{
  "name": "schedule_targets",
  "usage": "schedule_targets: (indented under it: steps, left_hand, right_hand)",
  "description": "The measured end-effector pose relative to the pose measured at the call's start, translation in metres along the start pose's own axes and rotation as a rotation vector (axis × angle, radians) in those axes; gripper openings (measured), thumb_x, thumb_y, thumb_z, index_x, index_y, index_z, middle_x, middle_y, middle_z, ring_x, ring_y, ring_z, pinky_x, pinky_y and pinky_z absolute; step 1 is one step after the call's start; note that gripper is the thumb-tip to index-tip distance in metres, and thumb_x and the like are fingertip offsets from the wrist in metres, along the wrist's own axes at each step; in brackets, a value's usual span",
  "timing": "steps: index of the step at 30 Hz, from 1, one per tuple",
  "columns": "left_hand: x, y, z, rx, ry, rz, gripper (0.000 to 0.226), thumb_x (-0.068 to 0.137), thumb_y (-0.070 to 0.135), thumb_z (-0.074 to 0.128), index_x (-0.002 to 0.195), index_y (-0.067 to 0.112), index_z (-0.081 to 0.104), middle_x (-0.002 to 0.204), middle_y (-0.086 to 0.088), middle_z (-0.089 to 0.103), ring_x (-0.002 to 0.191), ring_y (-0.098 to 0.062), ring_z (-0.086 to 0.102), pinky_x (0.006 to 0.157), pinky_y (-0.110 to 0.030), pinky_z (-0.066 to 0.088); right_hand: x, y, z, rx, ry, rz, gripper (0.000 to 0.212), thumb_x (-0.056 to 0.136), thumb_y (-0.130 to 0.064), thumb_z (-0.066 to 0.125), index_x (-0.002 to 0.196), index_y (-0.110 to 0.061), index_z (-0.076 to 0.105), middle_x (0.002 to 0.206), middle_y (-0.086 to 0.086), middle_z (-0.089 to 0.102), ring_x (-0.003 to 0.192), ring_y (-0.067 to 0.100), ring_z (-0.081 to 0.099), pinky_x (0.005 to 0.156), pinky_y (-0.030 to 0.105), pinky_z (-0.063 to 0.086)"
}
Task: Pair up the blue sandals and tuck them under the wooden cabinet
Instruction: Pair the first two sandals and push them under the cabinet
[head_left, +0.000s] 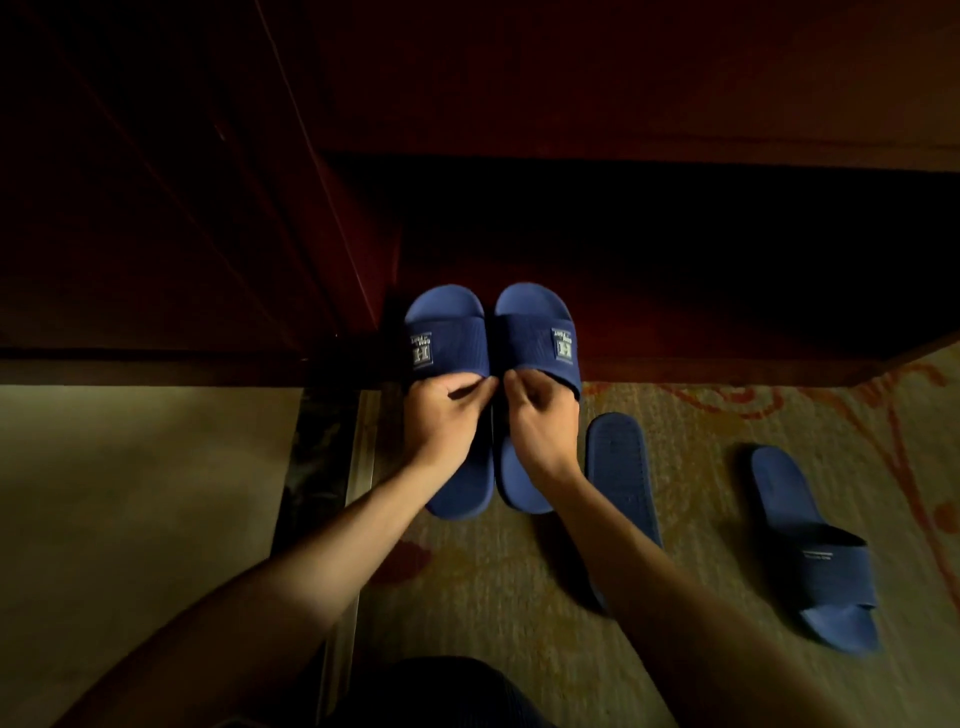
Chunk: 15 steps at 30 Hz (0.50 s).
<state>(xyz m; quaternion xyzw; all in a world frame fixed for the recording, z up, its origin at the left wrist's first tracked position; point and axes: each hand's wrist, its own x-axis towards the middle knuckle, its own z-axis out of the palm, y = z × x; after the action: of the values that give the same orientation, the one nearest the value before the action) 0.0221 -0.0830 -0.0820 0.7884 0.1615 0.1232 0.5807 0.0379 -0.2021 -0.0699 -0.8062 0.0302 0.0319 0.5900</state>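
Note:
Two blue sandals with "H" labels lie side by side on the carpet, toes pointing at the dark gap under the wooden cabinet. My left hand pinches the strap edge of the left sandal. My right hand pinches the strap edge of the right sandal. Their toe ends sit at the cabinet's shadowed opening; the heels are partly hidden by my hands and wrists.
Another blue sandal lies sole-up just right of my right forearm. A fourth blue sandal lies upright further right, toe toward me. A metal floor strip separates the patterned carpet from plain floor on the left.

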Motion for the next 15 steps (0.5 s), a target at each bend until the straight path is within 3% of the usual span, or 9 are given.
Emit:
schedule_targets:
  steps: [4,8,11,15]
  left_hand:
    - [0.041,-0.001,0.004,0.065,0.018,0.004,0.021,0.083,0.027,0.074,0.073,0.009,0.074,0.063,-0.003,0.073,0.059,0.003,0.052,0.058,-0.04,0.048]
    - [0.068,-0.006,0.006,0.031,-0.002,-0.038,0.019,0.083,0.022,0.075,0.072,0.007,0.075,0.058,0.005,0.07,0.057,0.003,0.049,0.054,-0.032,0.044]
    - [0.082,-0.014,0.009,0.042,-0.014,-0.063,0.02,0.084,0.02,0.075,0.069,0.007,0.074,0.045,0.02,0.057,0.05,0.009,0.042,0.049,-0.019,0.036]
    - [0.094,-0.019,0.01,0.013,-0.026,-0.069,0.02,0.085,0.022,0.074,0.071,0.007,0.074,0.048,0.017,0.058,0.053,0.007,0.045,0.051,-0.022,0.037]
  right_hand:
    - [0.04,-0.006,0.009,-0.022,-0.028,0.018,0.039,0.098,-0.025,0.055,0.06,-0.018,0.053,0.052,-0.003,0.053,0.049,0.008,0.044,0.05,0.035,0.033]
    - [0.069,-0.002,0.018,-0.045,-0.055,0.047,0.034,0.095,-0.031,0.055,0.07,-0.009,0.063,0.064,0.013,0.066,0.056,0.018,0.055,0.055,0.049,0.048]
    - [0.086,0.006,0.027,-0.056,-0.087,0.064,0.034,0.094,-0.036,0.054,0.075,-0.01,0.066,0.069,0.014,0.068,0.061,0.027,0.063,0.06,0.055,0.052]
    - [0.099,0.008,0.031,-0.087,-0.104,0.032,0.031,0.097,-0.032,0.055,0.077,-0.013,0.07,0.071,0.009,0.071,0.071,0.034,0.067,0.063,0.054,0.054]
